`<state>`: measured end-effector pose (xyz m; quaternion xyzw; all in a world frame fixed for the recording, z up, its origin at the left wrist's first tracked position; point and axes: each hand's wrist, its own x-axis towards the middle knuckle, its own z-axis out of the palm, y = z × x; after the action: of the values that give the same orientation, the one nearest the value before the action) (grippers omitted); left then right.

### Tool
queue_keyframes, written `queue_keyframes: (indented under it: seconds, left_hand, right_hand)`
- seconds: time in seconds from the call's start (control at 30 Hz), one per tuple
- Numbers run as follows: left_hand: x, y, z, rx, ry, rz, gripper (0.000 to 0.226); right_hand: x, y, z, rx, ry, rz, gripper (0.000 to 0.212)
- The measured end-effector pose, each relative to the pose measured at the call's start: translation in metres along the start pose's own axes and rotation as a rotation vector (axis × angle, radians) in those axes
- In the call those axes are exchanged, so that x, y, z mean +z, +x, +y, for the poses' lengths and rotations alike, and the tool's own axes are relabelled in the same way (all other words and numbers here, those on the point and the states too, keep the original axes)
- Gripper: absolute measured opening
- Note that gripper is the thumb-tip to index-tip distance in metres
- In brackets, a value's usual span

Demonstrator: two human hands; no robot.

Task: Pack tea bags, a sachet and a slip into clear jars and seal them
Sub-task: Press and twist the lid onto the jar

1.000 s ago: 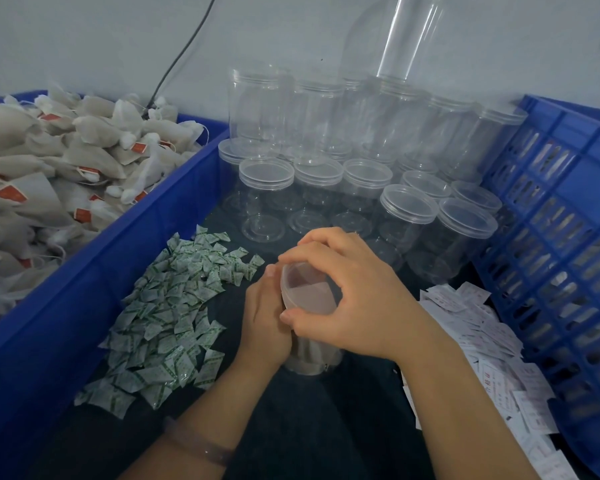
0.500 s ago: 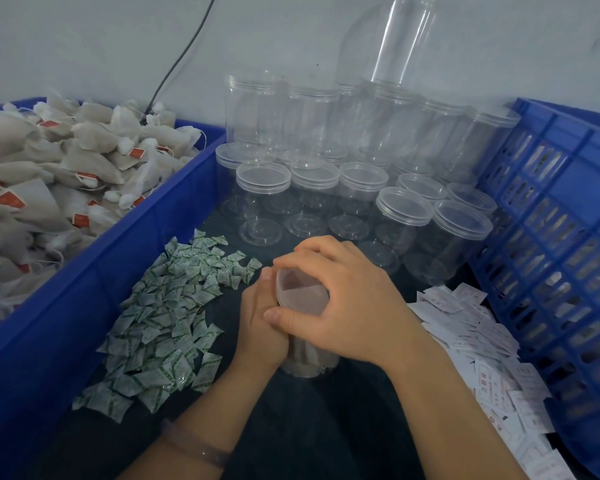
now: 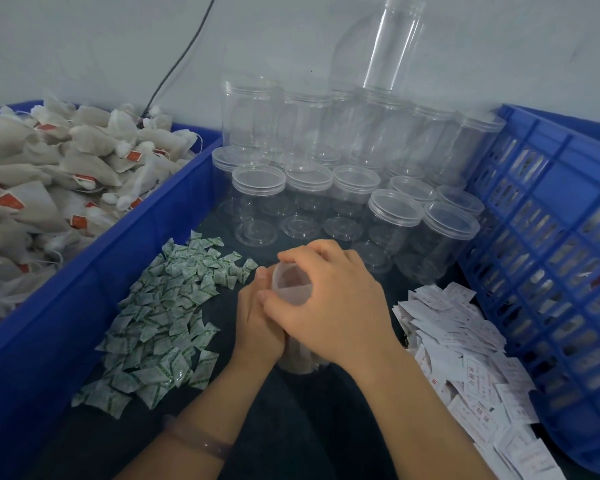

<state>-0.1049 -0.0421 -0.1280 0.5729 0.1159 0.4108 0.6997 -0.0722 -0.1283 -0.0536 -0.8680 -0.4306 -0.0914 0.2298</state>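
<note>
A clear jar (image 3: 300, 362) stands on the dark table in the middle, with pale contents showing through its wall. My left hand (image 3: 257, 323) wraps round its side. My right hand (image 3: 329, 299) sits on top, fingers curled round the jar's clear lid (image 3: 290, 284). Green-printed sachets (image 3: 163, 320) lie in a heap to the left. White printed slips (image 3: 465, 351) are piled to the right. Tea bags (image 3: 49, 174) with red tags fill the blue bin at the left.
Several empty lidded clear jars (image 3: 326, 188) are stacked behind my hands against the wall. A solid blue bin (image 3: 94, 271) borders the left; a blue slotted crate (image 3: 548, 244) borders the right. A black cable (image 3: 184, 53) runs up the wall.
My right hand has turned a little on the lid, its thumb sliding lower along the rim. The jar and my left hand stay in place.
</note>
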Motion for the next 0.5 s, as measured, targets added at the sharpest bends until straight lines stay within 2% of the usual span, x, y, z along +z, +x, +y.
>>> queue_keyframes:
  seconds: [0.17,0.3,0.4,0.5]
  left_hand:
    - [0.001,0.0,0.001,-0.006,0.035,0.016,0.069]
    - [0.001,0.001,0.001,0.004,0.06,0.037,0.07]
    - [-0.002,0.003,0.0,0.011,0.079,0.032,0.069]
    - [-0.002,0.003,-0.002,0.013,0.039,0.017,0.058]
  right_hand:
    - [-0.002,-0.001,0.0,0.004,-0.003,-0.026,0.053]
    - [-0.013,-0.001,0.004,-0.03,0.04,-0.166,0.062]
    - [-0.024,0.006,0.004,-0.026,0.056,-0.283,0.06]
    - [-0.03,0.017,-0.001,-0.021,-0.005,-0.316,0.054]
